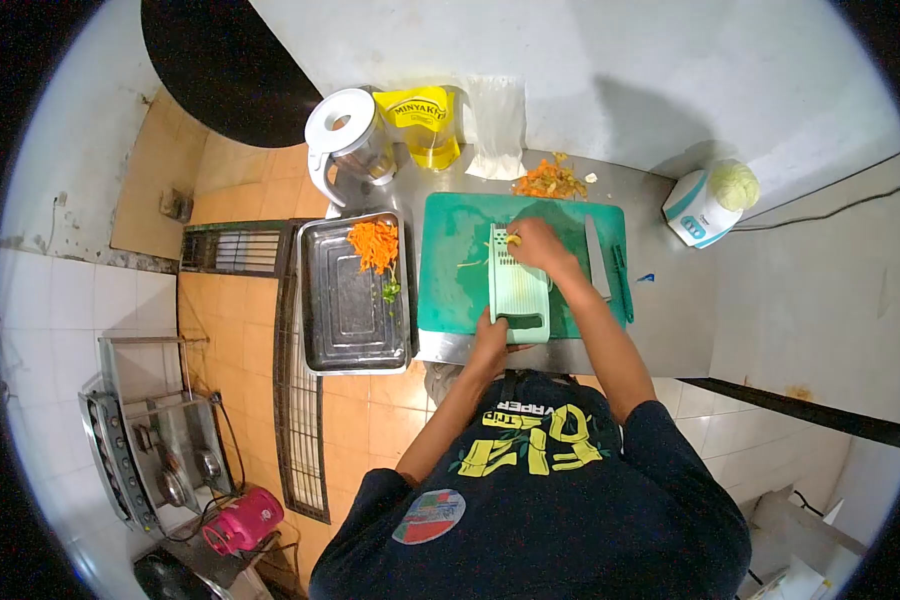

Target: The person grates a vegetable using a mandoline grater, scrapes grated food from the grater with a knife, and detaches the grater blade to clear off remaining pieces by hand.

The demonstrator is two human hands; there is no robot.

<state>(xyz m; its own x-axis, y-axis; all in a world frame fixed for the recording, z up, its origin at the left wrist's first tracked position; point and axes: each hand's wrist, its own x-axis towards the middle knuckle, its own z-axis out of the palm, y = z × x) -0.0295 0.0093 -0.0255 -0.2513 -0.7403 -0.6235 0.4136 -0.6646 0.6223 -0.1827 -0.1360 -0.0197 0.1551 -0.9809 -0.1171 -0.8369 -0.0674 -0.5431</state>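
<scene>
A pale green grater (518,285) lies on the green cutting board (455,215). My left hand (490,345) is wrapped round the grater's handle at its near end. Over the grater's far end, my right hand (537,245) is closed on a small yellowish piece (513,240), pressed to the holes. Thin pale shreds lie on the board left of the grater. To the right rest a knife (597,258) and a dark green peeler or tool (622,284); its kind is unclear.
Left of the board, a metal tray (355,340) holds shredded carrot (374,245) and green bits (391,290). Behind stand a lidded jug (350,135), a yellow pouch (425,130), a clear bag (495,125) and peelings (550,180). A scale (698,212) bears a cabbage (734,186).
</scene>
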